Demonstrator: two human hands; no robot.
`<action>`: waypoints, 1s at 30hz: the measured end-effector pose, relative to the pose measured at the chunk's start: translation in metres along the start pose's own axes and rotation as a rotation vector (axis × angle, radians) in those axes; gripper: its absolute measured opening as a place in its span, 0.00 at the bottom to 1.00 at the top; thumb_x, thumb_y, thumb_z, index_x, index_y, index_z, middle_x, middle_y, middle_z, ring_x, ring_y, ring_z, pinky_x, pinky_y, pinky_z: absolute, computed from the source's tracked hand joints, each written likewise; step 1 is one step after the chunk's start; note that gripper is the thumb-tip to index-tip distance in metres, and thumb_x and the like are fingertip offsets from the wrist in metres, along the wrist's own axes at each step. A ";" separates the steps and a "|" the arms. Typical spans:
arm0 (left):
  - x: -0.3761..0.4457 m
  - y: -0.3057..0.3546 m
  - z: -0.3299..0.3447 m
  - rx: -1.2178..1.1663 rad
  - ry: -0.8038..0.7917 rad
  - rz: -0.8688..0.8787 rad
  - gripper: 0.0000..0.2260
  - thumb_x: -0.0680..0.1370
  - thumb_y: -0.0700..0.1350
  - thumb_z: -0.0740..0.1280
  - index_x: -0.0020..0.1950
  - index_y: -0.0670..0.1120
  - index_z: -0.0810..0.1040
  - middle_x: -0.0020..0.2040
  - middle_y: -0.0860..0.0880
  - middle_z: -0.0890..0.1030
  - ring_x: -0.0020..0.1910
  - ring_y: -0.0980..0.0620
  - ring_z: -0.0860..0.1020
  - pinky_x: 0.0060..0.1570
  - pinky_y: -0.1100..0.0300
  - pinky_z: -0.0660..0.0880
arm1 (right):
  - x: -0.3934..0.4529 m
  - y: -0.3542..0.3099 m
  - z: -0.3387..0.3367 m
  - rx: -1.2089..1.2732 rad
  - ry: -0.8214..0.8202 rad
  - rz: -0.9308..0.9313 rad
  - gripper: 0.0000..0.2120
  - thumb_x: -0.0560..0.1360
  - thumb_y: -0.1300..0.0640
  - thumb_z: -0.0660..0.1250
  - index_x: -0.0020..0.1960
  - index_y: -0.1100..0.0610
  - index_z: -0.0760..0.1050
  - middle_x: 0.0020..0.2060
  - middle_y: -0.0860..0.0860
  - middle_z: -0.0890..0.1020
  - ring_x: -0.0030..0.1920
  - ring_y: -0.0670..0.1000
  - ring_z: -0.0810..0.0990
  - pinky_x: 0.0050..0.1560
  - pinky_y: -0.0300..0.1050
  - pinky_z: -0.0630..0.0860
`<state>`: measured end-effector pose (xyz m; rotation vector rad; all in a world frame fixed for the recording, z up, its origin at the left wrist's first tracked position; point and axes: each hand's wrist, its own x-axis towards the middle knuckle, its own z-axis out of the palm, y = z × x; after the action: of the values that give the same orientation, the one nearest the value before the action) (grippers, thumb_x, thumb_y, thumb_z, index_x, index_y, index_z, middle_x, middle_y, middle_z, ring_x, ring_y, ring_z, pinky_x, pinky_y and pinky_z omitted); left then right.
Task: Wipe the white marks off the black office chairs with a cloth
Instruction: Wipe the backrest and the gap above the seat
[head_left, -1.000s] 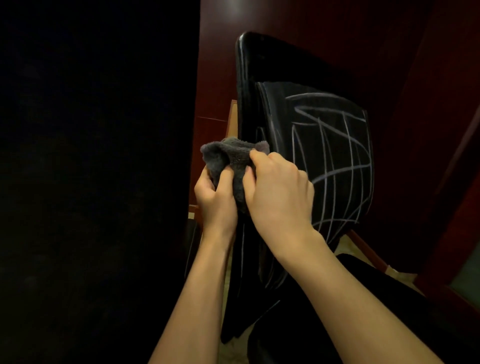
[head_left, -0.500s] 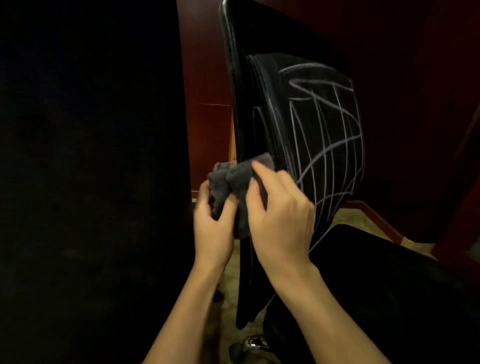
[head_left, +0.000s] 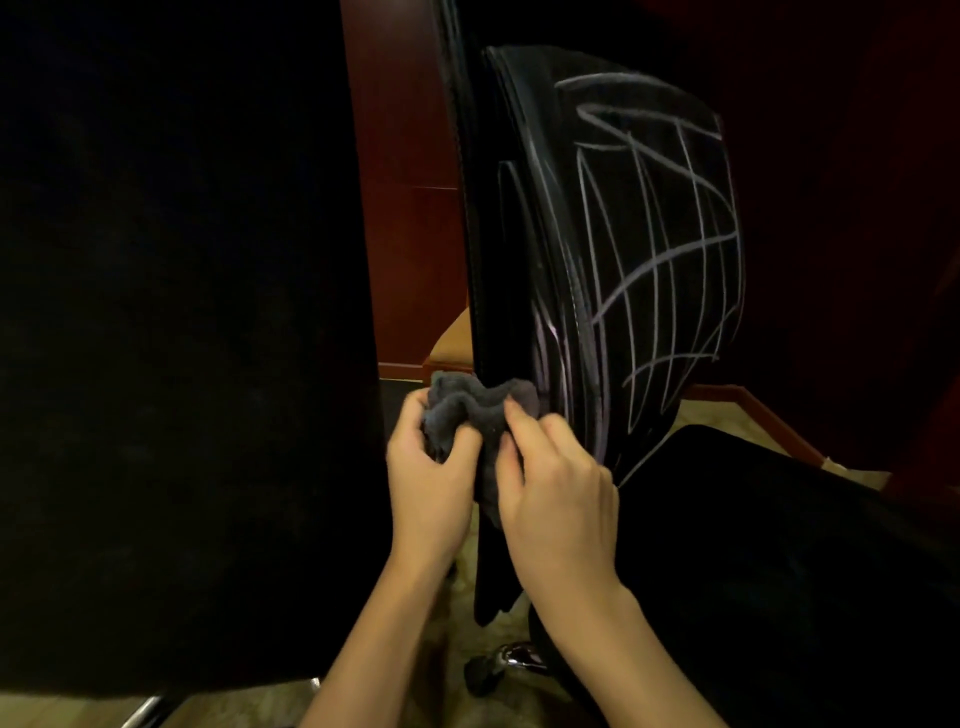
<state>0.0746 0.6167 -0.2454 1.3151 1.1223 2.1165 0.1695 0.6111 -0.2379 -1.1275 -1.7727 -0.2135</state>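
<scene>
Left hand: my left hand (head_left: 428, 480) has its fingers curled round the left part of the bunched grey cloth (head_left: 470, 415), the thumb pressed into the folds.

Right hand: my right hand (head_left: 558, 493) pinches the right part of the same cloth, forefinger lying along its upper edge and thumb tucked against the hanging fold — the other fingers are bent beside it.

Cloth: dark grey, crumpled, held between both hands against the lower left edge of the chair back; a fold of it hangs down between my palms.

Chair back: the black chair back (head_left: 524, 218) stands upright in front of me, seen nearly edge-on, its glossy frame towards the cloth.

White marks: white marks (head_left: 660, 260) cross the right face of the back in a mesh of curved and straight lines, with fainter streaks close to the frame just above my right hand.

Seat: the black seat (head_left: 779, 571) lies low on the right, under my right forearm.

Second chair: another black chair (head_left: 182, 338) fills the left side — too dark to make out any detail.

Chair base: a chrome leg and a black castor (head_left: 483, 673) show on the pale floor (head_left: 234, 709) between my forearms.

Behind: red-brown wood panelling (head_left: 410, 208) stands behind the chair back.
</scene>
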 end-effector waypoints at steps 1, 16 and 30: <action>0.000 0.001 0.000 -0.010 0.000 0.000 0.12 0.78 0.30 0.65 0.53 0.46 0.77 0.45 0.55 0.83 0.47 0.59 0.82 0.48 0.67 0.76 | 0.003 -0.001 -0.002 0.017 0.020 0.000 0.15 0.76 0.58 0.70 0.62 0.57 0.80 0.43 0.51 0.81 0.33 0.53 0.82 0.30 0.41 0.70; -0.026 -0.004 -0.018 0.144 -0.003 0.047 0.15 0.79 0.35 0.68 0.57 0.54 0.75 0.52 0.64 0.82 0.54 0.63 0.80 0.50 0.73 0.73 | -0.011 -0.011 0.001 0.079 0.019 -0.010 0.21 0.81 0.51 0.54 0.67 0.59 0.75 0.46 0.52 0.80 0.35 0.52 0.82 0.29 0.46 0.79; 0.053 0.070 0.030 0.006 0.200 0.193 0.13 0.80 0.44 0.70 0.64 0.52 0.76 0.56 0.55 0.83 0.57 0.60 0.81 0.59 0.55 0.78 | 0.114 -0.065 -0.064 0.031 0.219 -0.172 0.16 0.81 0.55 0.56 0.63 0.57 0.76 0.52 0.53 0.80 0.48 0.57 0.82 0.41 0.43 0.66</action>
<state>0.0808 0.6234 -0.1531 1.2821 1.1180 2.4325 0.1509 0.6045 -0.0933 -0.8936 -1.6709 -0.3971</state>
